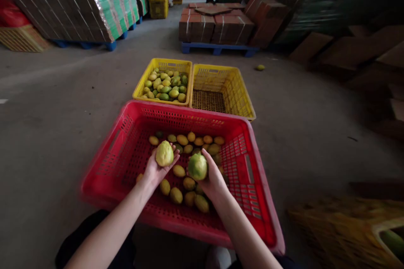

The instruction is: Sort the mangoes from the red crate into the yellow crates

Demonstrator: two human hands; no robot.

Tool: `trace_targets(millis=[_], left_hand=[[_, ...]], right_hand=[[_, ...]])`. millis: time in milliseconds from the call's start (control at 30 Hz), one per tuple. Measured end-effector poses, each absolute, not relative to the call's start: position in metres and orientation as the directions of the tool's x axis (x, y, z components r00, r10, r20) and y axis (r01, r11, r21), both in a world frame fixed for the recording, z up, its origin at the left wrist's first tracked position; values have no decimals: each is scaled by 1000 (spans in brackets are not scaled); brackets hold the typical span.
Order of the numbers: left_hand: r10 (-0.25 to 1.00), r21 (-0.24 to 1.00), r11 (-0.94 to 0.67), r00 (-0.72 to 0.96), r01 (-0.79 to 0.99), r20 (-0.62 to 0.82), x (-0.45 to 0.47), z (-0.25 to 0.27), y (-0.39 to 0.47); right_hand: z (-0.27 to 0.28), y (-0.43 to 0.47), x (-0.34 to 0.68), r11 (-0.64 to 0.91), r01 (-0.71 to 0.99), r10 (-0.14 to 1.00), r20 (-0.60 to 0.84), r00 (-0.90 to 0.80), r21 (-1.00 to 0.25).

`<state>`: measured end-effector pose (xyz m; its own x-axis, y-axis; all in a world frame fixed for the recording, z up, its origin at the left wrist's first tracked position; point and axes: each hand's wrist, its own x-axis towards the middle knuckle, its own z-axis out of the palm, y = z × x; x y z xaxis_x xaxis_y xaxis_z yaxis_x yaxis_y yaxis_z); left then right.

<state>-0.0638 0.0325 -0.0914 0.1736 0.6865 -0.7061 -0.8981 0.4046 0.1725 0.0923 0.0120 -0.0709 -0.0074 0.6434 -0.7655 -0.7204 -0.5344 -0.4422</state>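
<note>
My left hand (157, 169) is palm up over the red basket, cradling a large pale yellow lemon (164, 154) with the fingers extending beyond it. Beside it, my right hand (214, 178) holds a greener, bumpy lemon (198, 167), its thumb along the fruit's side. Both fruits are above the red plastic basket (107, 193), apart from each other. Several smaller yellow and greenish lemons (176, 195) lie scattered on the basket's bottom, some partly hidden behind my hands.
Against the basket's far side stand two yellow crates: the left crate (139, 84) holds many lemons, while the right crate (243, 92) shows its slatted bottom. One lemon (260, 67) lies on the floor. Cartons on a blue pallet (217, 48) stand behind; a blurred crate (341, 227) is at lower right.
</note>
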Motion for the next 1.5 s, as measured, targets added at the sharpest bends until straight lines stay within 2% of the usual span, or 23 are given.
trace_targets(millis=[100, 233, 367, 433, 500, 567, 633, 733, 833, 933, 1000, 1133, 1233, 1300, 1400, 1500], left_hand=[[701, 176, 414, 189, -893, -688, -68, -88, 31], [747, 256, 384, 136, -887, -651, -67, -74, 30], [730, 270, 462, 189, -845, -657, -63, -69, 28], [743, 279, 470, 204, -837, -638, -61, -71, 25], [763, 295, 472, 217, -831, -609, -57, -74, 24], [744, 273, 515, 266, -813, -612, -51, -79, 22], [709, 234, 540, 288, -808, -644, -43, -84, 21], [760, 280, 456, 205, -845, -617, -31, -91, 16], [799, 332, 436, 190, -836, -571, -25, -98, 9], [737, 278, 519, 258, -808, -625, -26, -102, 8], [715, 284, 560, 282, -778, -639, -30, -100, 11], [761, 487, 616, 310, -619, -569, -42, -83, 19], [832, 649, 546, 253, -530, -494, -49, -70, 22], [885, 733, 444, 122, -515, -450, -53, -65, 23], [958, 864, 198, -97, -463, -271, -58, -61, 26], [982, 945, 24, -169, -325, -83, -61, -57, 28]], right_hand=[[-73, 14, 96, -536, -723, 649, -760, -22, -437], [-79, 14, 99, -517, -687, 673, -739, 43, -511], [-81, 13, 99, -491, -693, 709, -705, 35, -528], [-81, 12, 98, -472, -656, 749, -660, 54, -589], [-82, 9, 96, -393, -533, 832, -536, 139, -749], [-85, 4, 91, -280, -339, 909, -361, 207, -898], [-90, -2, 83, -206, -147, 955, -232, 185, -967], [-100, -12, 71, -169, 65, 982, -163, 93, -983], [-104, -17, 65, -135, 176, 988, -119, 97, -975], [-98, -16, 68, -55, 190, 996, -40, 85, -980], [-89, -14, 72, -14, 108, 999, -8, 52, -994], [-69, -8, 86, -94, -181, 995, -98, 14, -979], [-56, -2, 101, -83, -235, 990, -106, 89, -969], [-50, 2, 112, -29, -133, 980, -54, 191, -991], [-47, 7, 123, 35, 124, 958, 68, 278, -992], [-51, 9, 123, 72, 268, 946, 151, 286, -961]])
